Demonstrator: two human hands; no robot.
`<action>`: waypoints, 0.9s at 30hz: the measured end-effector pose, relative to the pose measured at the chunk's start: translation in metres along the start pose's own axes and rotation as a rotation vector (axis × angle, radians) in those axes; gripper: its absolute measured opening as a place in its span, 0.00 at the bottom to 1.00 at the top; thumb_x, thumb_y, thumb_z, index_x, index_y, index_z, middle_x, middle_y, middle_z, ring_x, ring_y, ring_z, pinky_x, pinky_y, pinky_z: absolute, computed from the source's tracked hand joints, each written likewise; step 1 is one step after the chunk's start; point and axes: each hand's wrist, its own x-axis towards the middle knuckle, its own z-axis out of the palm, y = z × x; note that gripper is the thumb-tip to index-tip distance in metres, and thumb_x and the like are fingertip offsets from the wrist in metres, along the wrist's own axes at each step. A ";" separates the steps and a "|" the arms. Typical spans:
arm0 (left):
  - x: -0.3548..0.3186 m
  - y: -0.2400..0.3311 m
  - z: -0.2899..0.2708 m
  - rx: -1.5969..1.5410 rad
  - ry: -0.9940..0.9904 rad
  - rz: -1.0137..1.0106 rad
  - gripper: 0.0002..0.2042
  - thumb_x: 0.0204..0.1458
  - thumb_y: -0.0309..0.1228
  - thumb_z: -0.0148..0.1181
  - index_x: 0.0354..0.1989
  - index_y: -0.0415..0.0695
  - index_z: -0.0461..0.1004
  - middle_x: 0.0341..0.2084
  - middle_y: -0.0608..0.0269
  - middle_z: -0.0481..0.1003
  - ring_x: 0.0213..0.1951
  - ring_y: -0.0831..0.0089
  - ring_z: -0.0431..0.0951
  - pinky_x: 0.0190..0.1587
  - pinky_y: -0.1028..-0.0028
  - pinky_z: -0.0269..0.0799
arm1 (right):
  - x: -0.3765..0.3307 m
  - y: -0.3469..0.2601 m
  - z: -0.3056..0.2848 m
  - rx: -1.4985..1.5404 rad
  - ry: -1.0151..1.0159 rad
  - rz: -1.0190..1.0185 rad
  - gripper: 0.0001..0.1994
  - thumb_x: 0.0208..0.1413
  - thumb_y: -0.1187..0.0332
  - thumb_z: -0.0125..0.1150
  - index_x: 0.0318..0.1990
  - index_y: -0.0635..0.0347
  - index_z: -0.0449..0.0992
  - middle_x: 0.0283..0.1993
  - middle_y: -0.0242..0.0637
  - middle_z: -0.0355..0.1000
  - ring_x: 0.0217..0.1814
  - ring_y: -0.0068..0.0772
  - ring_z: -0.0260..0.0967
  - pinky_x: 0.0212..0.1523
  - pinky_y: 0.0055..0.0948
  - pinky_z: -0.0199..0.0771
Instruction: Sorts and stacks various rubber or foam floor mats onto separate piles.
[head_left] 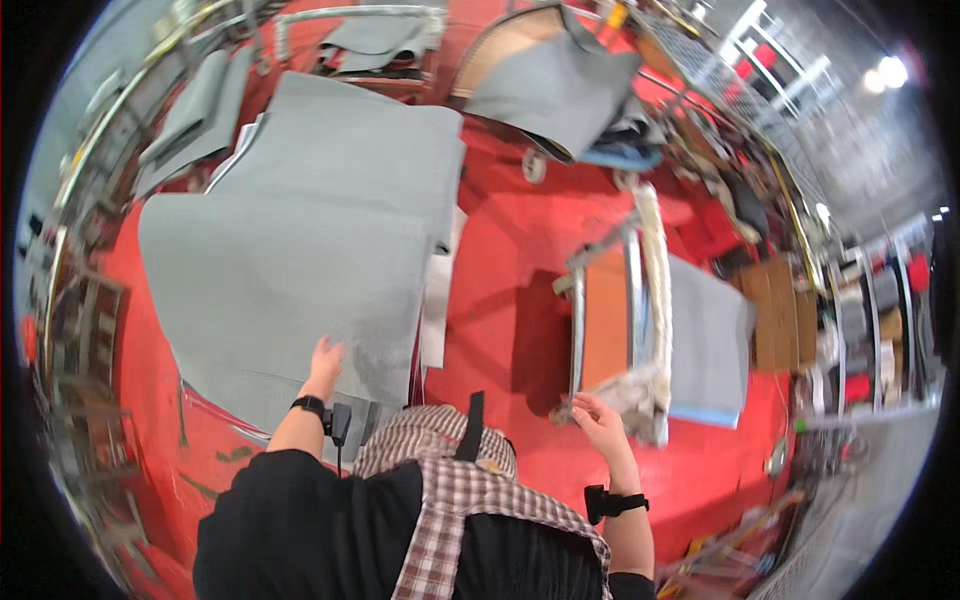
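Large grey sheets of fabric or carpet-like material (300,240) lie stacked on a low support to my left, their edges uneven. My left hand (323,366) is over the near part of the top sheet, fingers stretched out; whether it touches is hard to tell. To my right stands a frame with a white padded bar (654,300), an orange-brown panel (605,320) on its near side and a grey sheet (705,330) beyond it. My right hand (602,428) is beside the bar's wrapped lower end, fingers apart, holding nothing visible.
The floor (490,340) is red. A wheeled cart with draped grey material (550,85) stands ahead. Rolled grey sheets (195,115) rest at the far left. Cardboard boxes (780,315) and loaded shelves (875,320) stand at the right. Wooden racks (95,330) line the left.
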 end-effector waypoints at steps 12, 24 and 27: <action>-0.076 -0.201 -0.003 -0.789 0.650 -0.460 0.31 0.50 0.48 0.49 0.61 0.51 0.52 0.58 0.60 0.56 0.56 0.56 0.57 0.55 0.52 0.53 | 0.320 -0.213 0.162 -0.695 -0.713 -0.521 0.33 0.47 0.53 0.60 0.55 0.70 0.61 0.55 0.56 0.62 0.59 0.47 0.59 0.58 0.35 0.59; -0.043 -0.312 -0.005 -0.942 1.024 -0.568 0.39 0.49 0.59 0.46 0.62 0.41 0.50 0.61 0.55 0.53 0.61 0.60 0.53 0.59 0.62 0.51 | 0.493 -0.229 0.444 -0.903 -0.963 -0.476 0.56 0.32 0.44 0.67 0.62 0.73 0.43 0.64 0.62 0.45 0.67 0.52 0.43 0.65 0.39 0.45; -0.066 -0.319 -0.018 -1.033 0.749 -0.535 0.38 0.49 0.59 0.47 0.60 0.42 0.53 0.59 0.55 0.56 0.60 0.61 0.56 0.57 0.63 0.54 | 0.493 -0.226 0.470 -0.838 -1.041 -0.372 0.59 0.27 0.44 0.70 0.61 0.74 0.44 0.63 0.62 0.46 0.67 0.53 0.45 0.64 0.39 0.47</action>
